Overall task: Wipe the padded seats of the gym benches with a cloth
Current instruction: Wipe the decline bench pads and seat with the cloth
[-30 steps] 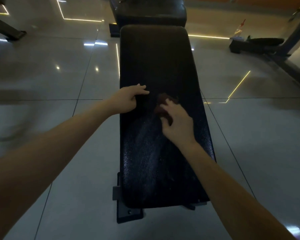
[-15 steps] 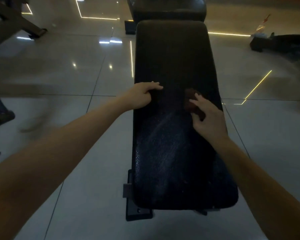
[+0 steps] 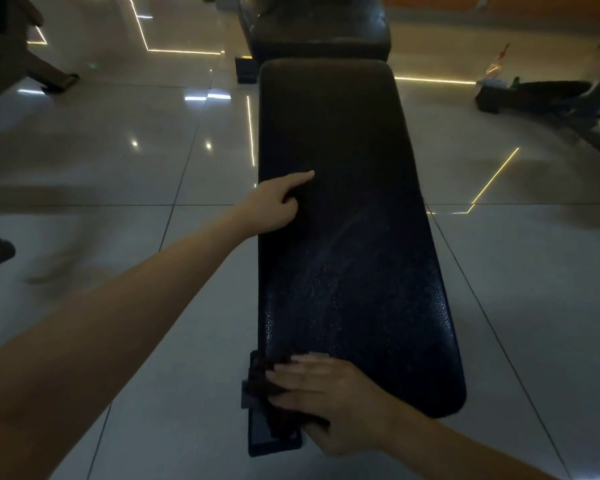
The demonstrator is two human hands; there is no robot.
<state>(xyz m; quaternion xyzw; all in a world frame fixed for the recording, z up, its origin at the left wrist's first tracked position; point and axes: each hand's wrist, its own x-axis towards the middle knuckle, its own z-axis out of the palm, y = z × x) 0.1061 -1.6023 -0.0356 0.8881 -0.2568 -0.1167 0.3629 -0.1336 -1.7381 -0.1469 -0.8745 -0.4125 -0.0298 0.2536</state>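
Head view. Black padded bench [image 3: 343, 140] on tiled floor [image 3: 118, 161]. Left hand [image 3: 274, 206] rests on pad edge at 9 o'clock: index stretched out, other fingers curled, holding nothing. Right hand [image 3: 329, 400] pinches dark cloth [image 3: 267, 386] at pad's 7 o'clock corner.

The bench [image 3: 343, 202] has a long black seat with a pebbled skin, lying flat and running away from the camera. Its near half carries a faint streaked sheen. A second dark pad [image 3: 319, 26] sits just beyond the bench's far end. The cloth [image 3: 265, 389], dark and bunched, drapes over the bench's near left corner, gripped by the right hand [image 3: 329, 400].
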